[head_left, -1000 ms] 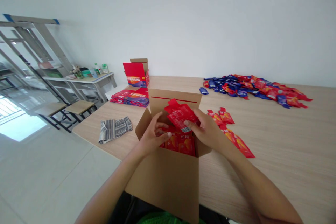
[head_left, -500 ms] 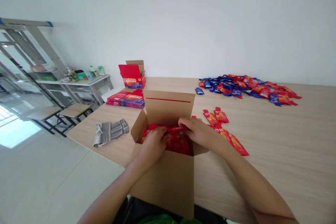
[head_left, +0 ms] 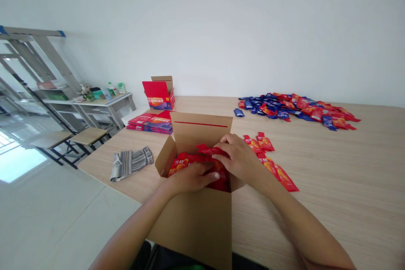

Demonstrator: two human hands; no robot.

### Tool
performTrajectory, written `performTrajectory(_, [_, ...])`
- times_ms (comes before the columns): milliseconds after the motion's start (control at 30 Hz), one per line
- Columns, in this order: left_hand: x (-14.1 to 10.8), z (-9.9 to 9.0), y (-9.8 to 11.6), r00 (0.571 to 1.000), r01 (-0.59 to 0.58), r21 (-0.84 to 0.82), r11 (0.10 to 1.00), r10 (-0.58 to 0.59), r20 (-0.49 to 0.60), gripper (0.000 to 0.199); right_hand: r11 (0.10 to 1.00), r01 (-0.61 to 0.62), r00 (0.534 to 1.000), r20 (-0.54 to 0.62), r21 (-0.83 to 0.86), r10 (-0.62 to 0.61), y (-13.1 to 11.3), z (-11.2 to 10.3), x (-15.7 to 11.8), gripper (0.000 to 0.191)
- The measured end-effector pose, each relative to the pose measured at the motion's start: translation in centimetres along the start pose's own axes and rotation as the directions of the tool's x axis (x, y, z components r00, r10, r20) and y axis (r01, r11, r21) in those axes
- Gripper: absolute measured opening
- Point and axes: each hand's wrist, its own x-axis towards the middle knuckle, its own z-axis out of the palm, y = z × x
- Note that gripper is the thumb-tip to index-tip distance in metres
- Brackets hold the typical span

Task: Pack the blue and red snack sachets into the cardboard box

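In front of me an open cardboard box (head_left: 202, 130) has its flaps spread, with red pouches (head_left: 182, 162) packed inside. My right hand (head_left: 238, 156), at the box's right side, pinches a red pouch (head_left: 209, 149) near the top of the others. My left hand (head_left: 196, 177) reaches over the near wall, palm down on the pouches, thumb stretched out; its fingertips are partly hidden among them. Just right of the box, several loose red pouches (head_left: 286, 177) lie on the table.
A heap of red and blue pouches (head_left: 294, 107) lies by the wall, with one blue pouch (head_left: 238, 112) apart from it. Flattened red cartons (head_left: 150, 122) are stacked at the back left, before an open red box (head_left: 160, 95). A striped cloth (head_left: 131, 163) lies near the left edge.
My left hand has opened out and moved slightly down and right over the pouches. The right hand has lifted a little, and the pouch's end now shows left of its fingers.
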Motion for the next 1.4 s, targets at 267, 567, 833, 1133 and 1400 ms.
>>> performTrajectory(267, [-0.2, -0.6, -1.7, 0.94, -0.008, -0.409, 0.912, -0.133, -0.315, 0.052, 0.996, 0.005, 0.971, 0.238, 0.087, -0.025, -0.3, 0.3, 0.4, 0.047])
performTrajectory(567, [0.0, -1.1, -2.1, 0.949, 0.047, 0.045, 0.998, -0.031, -0.312, 0.032, 0.994, -0.057, 0.987, 0.155, 0.098, 0.042, 0.2, -0.1, 0.7, 0.034])
performTrajectory(833, [-0.4, -1.3, -2.1, 0.993, 0.118, 0.085, 0.989, -0.119, 0.016, 0.011, 0.954, -0.297, 0.953, -0.046, 0.036, 0.298, 3.9, -3.7, 0.6, 0.036])
performTrajectory(1133, [0.0, -1.7, -2.8, 0.995, 0.097, -0.003, 0.995, -0.097, -0.012, 0.013, 0.75, -0.514, 0.647, 0.387, -0.416, 0.658, 13.3, -1.4, 0.8, 0.034])
performTrajectory(1400, [-0.3, -1.7, -1.8, 0.944, 0.16, 0.17, 0.972, -0.201, 0.262, 0.041, 0.786, -0.493, 0.645, 0.449, -0.374, 0.618, 15.0, 6.0, 0.8, 0.051])
